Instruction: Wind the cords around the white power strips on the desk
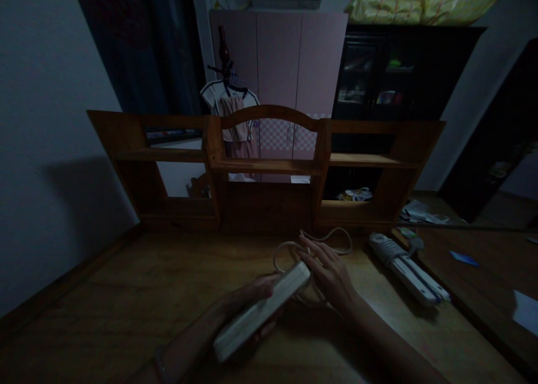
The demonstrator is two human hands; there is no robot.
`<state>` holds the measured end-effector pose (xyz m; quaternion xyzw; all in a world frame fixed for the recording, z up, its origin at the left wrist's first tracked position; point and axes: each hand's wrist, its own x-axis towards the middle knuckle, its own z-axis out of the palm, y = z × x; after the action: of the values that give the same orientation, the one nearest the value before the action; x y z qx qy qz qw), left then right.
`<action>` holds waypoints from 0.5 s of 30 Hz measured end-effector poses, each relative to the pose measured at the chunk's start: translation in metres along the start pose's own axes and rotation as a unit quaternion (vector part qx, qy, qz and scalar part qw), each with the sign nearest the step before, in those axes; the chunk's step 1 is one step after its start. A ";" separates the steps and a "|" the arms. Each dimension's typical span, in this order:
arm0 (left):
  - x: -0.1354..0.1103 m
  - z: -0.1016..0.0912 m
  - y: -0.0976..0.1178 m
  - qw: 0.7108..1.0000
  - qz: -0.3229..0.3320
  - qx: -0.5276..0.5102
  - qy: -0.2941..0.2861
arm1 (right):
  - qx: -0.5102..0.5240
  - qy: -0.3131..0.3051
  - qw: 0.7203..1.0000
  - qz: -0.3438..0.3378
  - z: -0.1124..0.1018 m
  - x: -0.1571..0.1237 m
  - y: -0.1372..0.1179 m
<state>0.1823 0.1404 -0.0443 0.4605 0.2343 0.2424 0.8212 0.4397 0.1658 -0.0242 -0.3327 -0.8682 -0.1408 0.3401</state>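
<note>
My left hand (259, 294) is closed round a long white power strip (260, 311), which it holds tilted above the wooden desk (126, 305). My right hand (328, 272) rests at the strip's far end with fingers stretched out over its pale cord (332, 239), which lies in loose loops on the desk. The fingertips touch the cord near where it meets the strip.
A second white power strip (409, 269) with its cord wound round it lies to the right. A wooden shelf unit (269, 165) stands along the desk's back. Papers (525, 311) lie at the far right. A wall (42, 148) is on the left.
</note>
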 end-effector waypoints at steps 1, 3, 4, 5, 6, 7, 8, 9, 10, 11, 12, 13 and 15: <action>-0.001 -0.001 -0.002 1.000 -0.007 -0.006 0.002 | 0.004 0.002 1.000 0.014 0.001 0.000 0.000; 0.000 -0.003 -0.003 1.000 -0.010 -0.020 0.020 | 0.009 0.011 0.999 0.038 0.003 0.000 0.002; 0.003 -0.004 -0.002 0.999 -0.003 -0.030 0.034 | 0.008 0.020 0.999 0.046 0.003 0.000 0.002; 0.006 -0.005 -0.001 0.998 0.010 -0.041 0.046 | 0.007 0.032 0.998 0.051 0.004 0.000 0.003; 0.010 -0.006 0.002 0.997 0.033 -0.051 0.055 | 0.004 0.043 0.998 0.052 0.004 0.001 0.004; 0.015 -0.008 0.005 0.994 0.061 -0.061 0.061 | 0.001 0.051 0.997 0.052 0.004 0.001 0.005; 0.019 -0.009 0.009 0.991 0.094 -0.072 0.065 | -0.002 0.055 0.997 0.051 0.003 0.002 0.005; 0.022 -0.011 0.013 0.986 0.128 -0.081 0.067 | -0.003 0.056 0.997 0.049 0.002 0.003 0.006; 0.024 -0.014 0.017 0.982 0.156 -0.088 0.066 | -0.001 0.056 0.997 0.048 0.000 0.003 0.006; 0.025 -0.019 0.022 0.976 0.183 -0.096 0.071 | 0.002 0.057 0.997 0.048 -0.002 0.004 0.006; 0.024 -0.024 0.026 0.970 0.202 -0.107 0.079 | 0.008 0.058 0.997 0.048 -0.005 0.004 0.007; 0.022 -0.031 0.029 0.963 0.220 -0.123 0.095 | 0.016 0.061 0.997 0.048 -0.007 0.005 0.007; 0.016 -0.045 0.035 0.938 0.253 -0.187 0.143 | 0.040 0.069 0.995 0.053 -0.013 0.005 0.007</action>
<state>0.1606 0.1954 -0.0376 0.3035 0.1753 0.5451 0.7616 0.4479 0.1678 -0.0112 -0.3538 -0.8286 -0.1109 0.4194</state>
